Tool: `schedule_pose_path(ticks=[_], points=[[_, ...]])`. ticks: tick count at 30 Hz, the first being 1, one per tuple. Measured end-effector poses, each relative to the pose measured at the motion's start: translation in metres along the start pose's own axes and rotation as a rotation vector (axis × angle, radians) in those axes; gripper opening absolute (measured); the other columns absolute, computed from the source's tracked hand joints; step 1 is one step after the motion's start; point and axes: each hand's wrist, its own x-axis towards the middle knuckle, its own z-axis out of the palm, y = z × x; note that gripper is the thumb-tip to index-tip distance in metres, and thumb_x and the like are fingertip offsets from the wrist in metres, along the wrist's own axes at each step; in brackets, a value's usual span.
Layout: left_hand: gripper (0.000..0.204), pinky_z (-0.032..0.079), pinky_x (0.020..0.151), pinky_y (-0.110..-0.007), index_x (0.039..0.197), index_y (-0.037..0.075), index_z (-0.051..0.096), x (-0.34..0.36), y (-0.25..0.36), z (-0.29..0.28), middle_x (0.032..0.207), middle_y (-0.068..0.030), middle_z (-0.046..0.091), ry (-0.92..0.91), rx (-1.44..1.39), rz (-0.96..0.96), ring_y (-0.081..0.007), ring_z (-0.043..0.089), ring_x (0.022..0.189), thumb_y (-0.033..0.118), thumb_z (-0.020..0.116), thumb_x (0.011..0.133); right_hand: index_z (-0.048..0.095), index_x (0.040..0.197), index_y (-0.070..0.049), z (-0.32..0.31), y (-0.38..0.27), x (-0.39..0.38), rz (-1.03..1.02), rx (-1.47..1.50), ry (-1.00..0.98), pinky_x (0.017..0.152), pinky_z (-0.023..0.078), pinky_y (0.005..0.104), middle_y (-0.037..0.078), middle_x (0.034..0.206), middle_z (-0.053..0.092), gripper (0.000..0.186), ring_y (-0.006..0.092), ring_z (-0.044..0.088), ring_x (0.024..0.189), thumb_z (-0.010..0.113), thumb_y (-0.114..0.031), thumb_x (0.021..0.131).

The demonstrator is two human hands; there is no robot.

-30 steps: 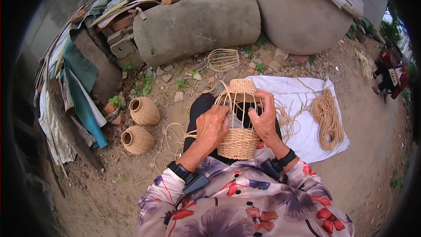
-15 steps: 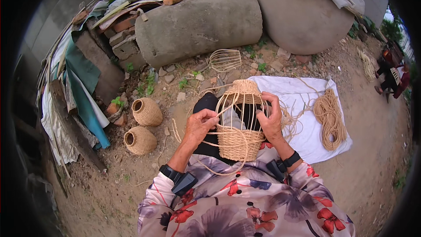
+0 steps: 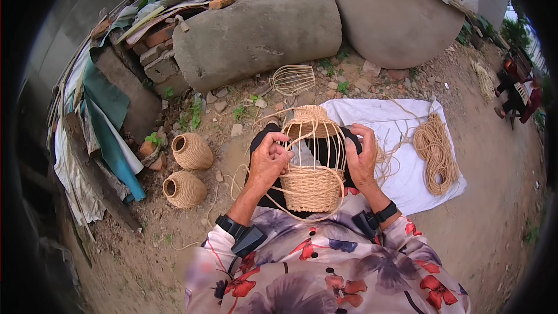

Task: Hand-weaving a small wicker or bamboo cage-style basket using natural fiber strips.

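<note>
Mid-weave: left hand (image 3: pixel 268 160) pinches a fibre strand at the half-woven basket (image 3: pixel 314 163); right hand (image 3: pixel 361 160) grips its ribs. Next pass likely needs threading between ribs.

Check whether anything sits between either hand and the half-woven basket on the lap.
Nothing visible does. The left hand and right hand are both already on the half-woven basket, fingers at its bare upright ribs.

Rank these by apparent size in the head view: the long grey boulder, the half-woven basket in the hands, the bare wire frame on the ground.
1. Long grey boulder, clearly largest.
2. Half-woven basket, though it sits nearest the camera, which enlarges it.
3. Bare wire frame, smallest; being farther off, it may really match the basket.
</note>
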Motion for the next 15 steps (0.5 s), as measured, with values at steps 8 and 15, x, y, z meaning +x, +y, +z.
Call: schedule_pose_path(ticks=[8, 15], points=[[0.030, 0.051, 0.055, -0.023, 0.114, 0.007, 0.060, 0.003, 0.022, 0.006, 0.076, -0.0001, 0.058, -0.199, 0.182, 0.066, -0.0066, 0.060, 0.062, -0.001, 0.064, 0.086, 0.051, 0.113, -0.003, 0.003, -0.053, 0.011, 0.029, -0.136, -0.309, 0.087, 0.044, 0.0435, 0.016, 0.105, 0.056, 0.046, 0.0333, 0.055, 0.101, 0.070, -0.024, 0.076], [0.027, 0.052, 0.058, -0.021, 0.113, 0.008, 0.058, -0.001, 0.000, -0.064, 0.081, -0.0015, 0.059, 0.106, 0.143, 0.082, -0.0078, 0.061, 0.067, -0.002, 0.058, 0.088, 0.051, 0.111, -0.004, 0.009, -0.038, 0.017, 0.280, -0.082, -0.419, 0.086, 0.046, 0.0411, 0.014, 0.110, 0.057, 0.044, 0.0307, 0.055, 0.099, 0.066, -0.017, 0.073]])
